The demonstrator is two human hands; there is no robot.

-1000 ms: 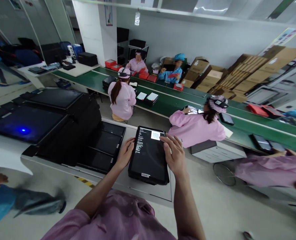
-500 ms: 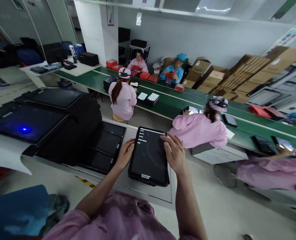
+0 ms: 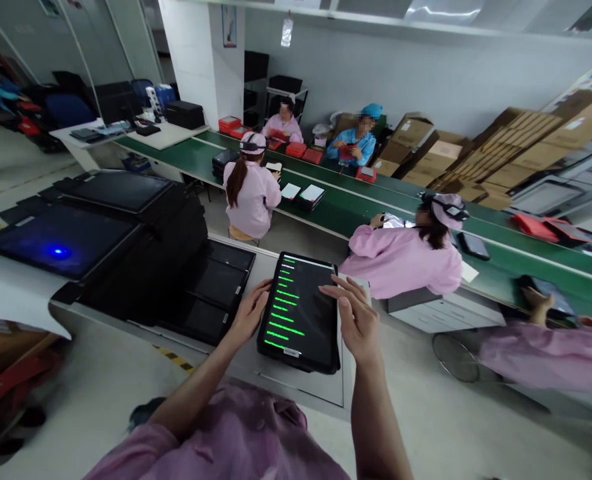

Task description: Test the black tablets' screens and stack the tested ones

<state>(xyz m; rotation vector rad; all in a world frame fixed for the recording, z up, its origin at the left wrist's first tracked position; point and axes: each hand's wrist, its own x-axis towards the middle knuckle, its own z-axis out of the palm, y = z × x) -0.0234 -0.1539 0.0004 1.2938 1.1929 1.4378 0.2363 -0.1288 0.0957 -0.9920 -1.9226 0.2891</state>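
A black tablet [image 3: 303, 310] lies face up in front of me, its lit screen listing several lines of green text. Beneath it another dark slab peeks out along the near edge, so it seems to rest on a stack. My left hand [image 3: 250, 312] grips the tablet's left edge. Over the upper right of the screen my right hand [image 3: 357, 319] is open, fingers spread and pointing left. Whether a fingertip touches the glass I cannot tell.
Dark tablets [image 3: 216, 283] lie left of my hands on the white table [image 3: 321, 390]. Further left stand tall stacks, one topped by a screen with a blue glow [image 3: 59, 251]. Beyond, co-workers in pink [image 3: 251, 190] sit at a green workbench [image 3: 346, 212]. Cartons [image 3: 501, 143] lean behind.
The tablet's screen has switched from a short white menu to a long list in green. My right hand has shifted slightly right and down. At far right, a co-worker's hands have moved.
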